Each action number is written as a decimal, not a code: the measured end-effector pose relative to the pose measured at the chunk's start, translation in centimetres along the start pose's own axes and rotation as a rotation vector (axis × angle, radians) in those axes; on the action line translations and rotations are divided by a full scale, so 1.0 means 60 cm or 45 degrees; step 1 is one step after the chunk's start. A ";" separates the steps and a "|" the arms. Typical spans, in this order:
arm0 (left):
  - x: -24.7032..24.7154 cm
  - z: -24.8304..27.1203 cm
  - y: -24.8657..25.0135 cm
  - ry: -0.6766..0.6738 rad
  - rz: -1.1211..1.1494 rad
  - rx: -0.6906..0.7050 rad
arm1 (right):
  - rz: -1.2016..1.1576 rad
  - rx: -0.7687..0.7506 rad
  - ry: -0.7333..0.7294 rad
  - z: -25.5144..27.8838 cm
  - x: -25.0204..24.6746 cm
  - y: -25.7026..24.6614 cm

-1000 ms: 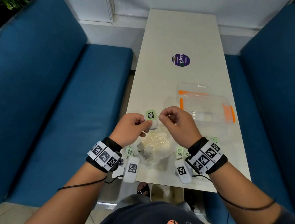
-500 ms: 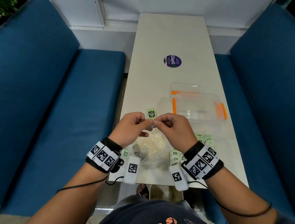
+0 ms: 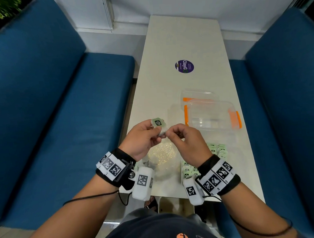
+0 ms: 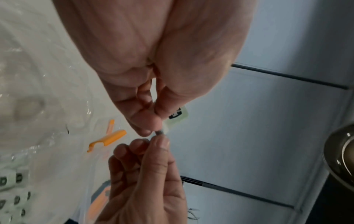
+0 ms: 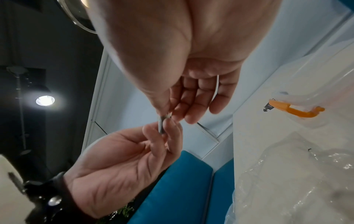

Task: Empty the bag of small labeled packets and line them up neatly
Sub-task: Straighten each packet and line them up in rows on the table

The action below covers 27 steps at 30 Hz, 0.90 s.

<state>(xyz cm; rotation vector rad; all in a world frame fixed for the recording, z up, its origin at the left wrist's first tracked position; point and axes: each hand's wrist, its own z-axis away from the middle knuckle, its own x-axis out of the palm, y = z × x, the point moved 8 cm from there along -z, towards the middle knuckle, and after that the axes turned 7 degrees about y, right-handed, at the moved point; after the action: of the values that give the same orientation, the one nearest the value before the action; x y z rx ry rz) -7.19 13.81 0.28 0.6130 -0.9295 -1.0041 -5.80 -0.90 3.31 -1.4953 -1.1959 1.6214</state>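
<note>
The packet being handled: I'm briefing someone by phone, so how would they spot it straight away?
Start at the white table between the blue benches, then come to the two hands raised over its near end. The packet is the small pale-green one with a dark label, pinched between the left hand and right hand. Unlike the lined-up packets, it is off the table.

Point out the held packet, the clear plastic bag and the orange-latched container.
held packet point(image 3: 157, 122), head view, on its green label.
clear plastic bag point(image 3: 162, 152), head view, on its crinkled middle.
orange-latched container point(image 3: 209, 105), head view, on its far rim.

Two hands point(image 3: 141, 137) point(image 3: 187, 144), one held packet point(image 3: 158, 125), one clear bag point(image 3: 163, 160), one clear container point(image 3: 212, 114), one purple sticker point(image 3: 184, 66)
</note>
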 end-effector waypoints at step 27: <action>0.016 0.001 -0.009 -0.051 0.294 -0.161 | 0.384 -0.430 0.103 0.007 -0.013 -0.039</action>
<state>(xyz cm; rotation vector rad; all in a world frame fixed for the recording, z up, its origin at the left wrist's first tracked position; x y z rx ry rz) -7.25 12.72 0.22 0.3716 -0.9412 -0.8628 -6.38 -0.73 5.73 -2.0167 -1.2944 1.5830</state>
